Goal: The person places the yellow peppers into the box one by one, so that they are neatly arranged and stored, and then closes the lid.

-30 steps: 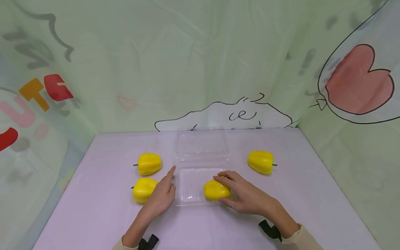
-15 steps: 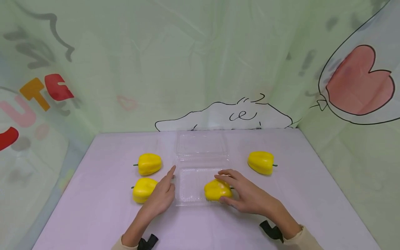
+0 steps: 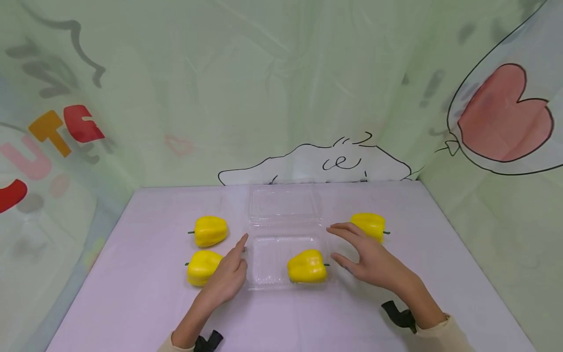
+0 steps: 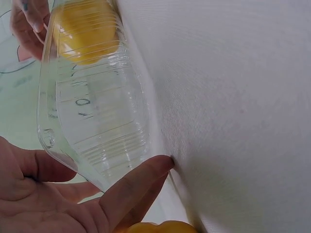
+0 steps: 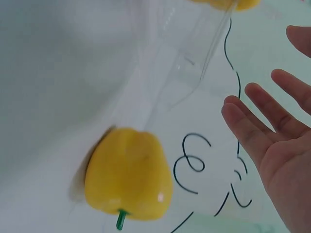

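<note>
- Container (image 3: 268,261) of clear plastic is set out on the pale lilac worktop (image 3: 132,293), its hinged lid (image 3: 283,201) laid back toward the rear edge.
- One yellow pepper (image 3: 307,266) is held within the right half of the container's base, its green stem pointed toward the right wall.
- The right hand (image 3: 368,255) is poised just to the right of that pepper, apart from it, with thumb and fingers spread and nothing gripped.
- Part of the far-right pepper (image 3: 372,223) is covered by this hand in the head view; in the right wrist view it is shown on its side on the worktop, well apart from the fingers.
- The left hand (image 3: 226,276) is placed at the container's left side, fingers extended, the index finger stretched along it; the wall seems to be touched, though through clear plastic this cannot be told for certain.
- To the left are laid the rear left pepper (image 3: 211,231) and the front left pepper (image 3: 201,268), the latter partly hidden by the left hand; both stems are pointed left.
- Behind, a pale green backdrop (image 3: 264,88) is hung, printed with a pink heart (image 3: 506,117).
</note>
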The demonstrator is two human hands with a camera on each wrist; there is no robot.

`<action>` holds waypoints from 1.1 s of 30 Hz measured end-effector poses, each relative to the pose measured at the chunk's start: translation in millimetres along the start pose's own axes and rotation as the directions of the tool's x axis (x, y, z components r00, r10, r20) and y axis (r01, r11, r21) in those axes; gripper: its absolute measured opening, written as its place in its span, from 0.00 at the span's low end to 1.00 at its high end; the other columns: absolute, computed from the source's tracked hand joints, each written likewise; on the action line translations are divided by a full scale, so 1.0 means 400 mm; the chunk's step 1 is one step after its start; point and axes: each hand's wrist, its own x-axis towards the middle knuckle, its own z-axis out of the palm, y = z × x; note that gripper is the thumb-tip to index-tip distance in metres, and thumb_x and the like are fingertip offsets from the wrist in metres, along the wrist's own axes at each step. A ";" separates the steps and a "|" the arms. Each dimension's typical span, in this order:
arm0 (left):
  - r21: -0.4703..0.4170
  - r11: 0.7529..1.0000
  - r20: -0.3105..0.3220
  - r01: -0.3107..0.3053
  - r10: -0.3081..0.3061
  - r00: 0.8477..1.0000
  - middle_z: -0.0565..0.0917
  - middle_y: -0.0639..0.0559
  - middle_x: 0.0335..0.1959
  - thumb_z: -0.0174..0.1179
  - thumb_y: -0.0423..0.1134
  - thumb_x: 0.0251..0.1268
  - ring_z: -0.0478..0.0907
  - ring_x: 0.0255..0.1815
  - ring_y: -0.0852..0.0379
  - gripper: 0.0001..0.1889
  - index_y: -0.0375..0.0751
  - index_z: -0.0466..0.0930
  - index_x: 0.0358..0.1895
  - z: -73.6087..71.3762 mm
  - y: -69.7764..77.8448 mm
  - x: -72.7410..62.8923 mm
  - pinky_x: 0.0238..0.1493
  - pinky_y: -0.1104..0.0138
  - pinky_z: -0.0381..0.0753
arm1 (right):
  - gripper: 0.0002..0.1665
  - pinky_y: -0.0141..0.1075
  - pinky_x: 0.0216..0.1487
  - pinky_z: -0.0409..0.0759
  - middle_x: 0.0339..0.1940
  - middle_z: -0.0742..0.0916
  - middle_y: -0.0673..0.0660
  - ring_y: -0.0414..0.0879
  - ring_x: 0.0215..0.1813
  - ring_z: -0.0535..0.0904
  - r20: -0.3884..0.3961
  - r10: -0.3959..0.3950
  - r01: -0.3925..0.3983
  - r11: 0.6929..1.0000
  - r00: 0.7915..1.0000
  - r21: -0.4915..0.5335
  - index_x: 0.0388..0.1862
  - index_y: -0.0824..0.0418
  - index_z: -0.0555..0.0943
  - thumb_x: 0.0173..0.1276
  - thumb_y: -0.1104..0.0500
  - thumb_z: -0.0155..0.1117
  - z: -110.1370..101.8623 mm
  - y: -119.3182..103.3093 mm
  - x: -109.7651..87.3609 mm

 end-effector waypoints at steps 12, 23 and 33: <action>0.002 1.000 0.001 0.016 -0.016 1.000 0.67 0.36 0.82 0.37 0.37 0.83 0.61 0.85 0.36 0.33 0.46 0.47 0.88 0.003 -0.003 0.003 0.84 0.36 0.57 | 0.32 0.61 0.67 0.81 0.67 0.84 0.60 0.61 0.68 0.80 -0.140 0.039 -0.045 0.998 0.989 -0.041 0.70 0.60 0.79 0.68 0.62 0.76 -0.044 0.077 -0.019; 0.013 1.000 0.000 0.009 -0.009 1.000 0.69 0.35 0.81 0.38 0.35 0.82 0.63 0.84 0.35 0.33 0.45 0.48 0.88 0.004 0.002 0.000 0.84 0.35 0.59 | 0.33 0.61 0.58 0.86 0.66 0.83 0.64 0.64 0.64 0.82 -0.204 0.068 -0.080 0.995 0.977 -0.052 0.69 0.63 0.78 0.66 0.64 0.77 -0.066 0.132 -0.032; 0.007 1.000 0.000 0.010 -0.010 1.000 0.68 0.35 0.81 0.38 0.36 0.83 0.62 0.85 0.35 0.34 0.46 0.47 0.88 0.002 0.002 0.004 0.84 0.35 0.58 | 0.32 0.68 0.64 0.79 0.66 0.81 0.68 0.69 0.67 0.78 -0.214 0.098 -0.114 0.991 0.972 -0.063 0.68 0.66 0.78 0.67 0.62 0.76 -0.072 0.180 -0.033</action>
